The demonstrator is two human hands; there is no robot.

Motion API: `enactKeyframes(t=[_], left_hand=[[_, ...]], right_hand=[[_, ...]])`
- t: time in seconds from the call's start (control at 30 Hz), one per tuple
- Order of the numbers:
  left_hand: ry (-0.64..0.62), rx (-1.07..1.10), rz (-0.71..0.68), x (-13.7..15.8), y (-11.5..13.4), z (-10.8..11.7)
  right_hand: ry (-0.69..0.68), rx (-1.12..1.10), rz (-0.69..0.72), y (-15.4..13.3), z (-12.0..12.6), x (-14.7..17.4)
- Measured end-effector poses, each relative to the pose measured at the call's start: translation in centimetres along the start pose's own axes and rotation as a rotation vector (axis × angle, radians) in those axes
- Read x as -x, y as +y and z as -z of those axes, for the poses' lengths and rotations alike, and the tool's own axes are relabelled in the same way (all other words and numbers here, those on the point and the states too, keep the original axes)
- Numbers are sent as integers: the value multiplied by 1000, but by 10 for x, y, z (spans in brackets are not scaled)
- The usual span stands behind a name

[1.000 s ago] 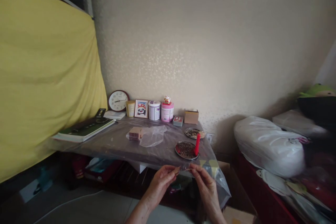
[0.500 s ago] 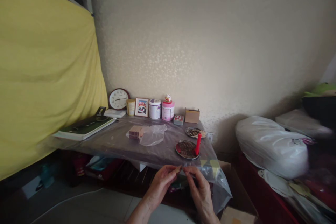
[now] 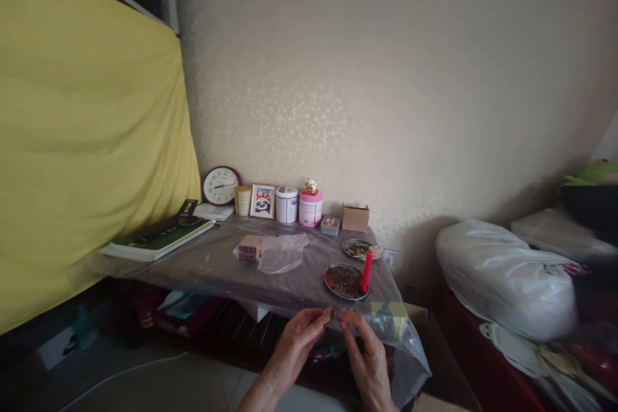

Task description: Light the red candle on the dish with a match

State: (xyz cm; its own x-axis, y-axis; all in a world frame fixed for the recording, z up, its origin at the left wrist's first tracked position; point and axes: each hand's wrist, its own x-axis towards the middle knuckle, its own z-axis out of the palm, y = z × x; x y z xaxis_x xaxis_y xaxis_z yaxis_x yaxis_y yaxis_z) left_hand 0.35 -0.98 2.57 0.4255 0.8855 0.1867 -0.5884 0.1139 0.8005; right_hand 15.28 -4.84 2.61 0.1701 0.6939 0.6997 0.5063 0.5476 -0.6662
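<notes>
The person's left hand [image 3: 302, 338] and right hand [image 3: 363, 351] meet fingertip to fingertip just below the near edge of the table [image 3: 217, 264], which is draped in clear plastic sheet. Both hands are pinched narrow around something very small between them (too small and dim to name; it may be a thin stick). Measured from the red candle [image 3: 367, 270], the hands sit just in front and a little to the left. The candle stands tilted on the rim of a round metal dish [image 3: 344, 280] of dark bits, and a second dish [image 3: 357, 248] lies just behind it. Left of the candle lies a crumpled clear bag [image 3: 282, 251] with a block of small tan boxes [image 3: 250, 247] at its mouth. Far behind and to the left, against the wall, stand a clock [image 3: 220, 185], a framed picture [image 3: 262, 201], two tins and a cardboard box [image 3: 355, 217].
</notes>
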Motion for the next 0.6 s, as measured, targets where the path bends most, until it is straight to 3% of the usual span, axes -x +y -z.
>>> enactKeyframes(t=[0.6], left_hand=[[-11, 68, -51, -3, 4, -3]], right_hand=[[12, 88, 52, 4, -7, -1]])
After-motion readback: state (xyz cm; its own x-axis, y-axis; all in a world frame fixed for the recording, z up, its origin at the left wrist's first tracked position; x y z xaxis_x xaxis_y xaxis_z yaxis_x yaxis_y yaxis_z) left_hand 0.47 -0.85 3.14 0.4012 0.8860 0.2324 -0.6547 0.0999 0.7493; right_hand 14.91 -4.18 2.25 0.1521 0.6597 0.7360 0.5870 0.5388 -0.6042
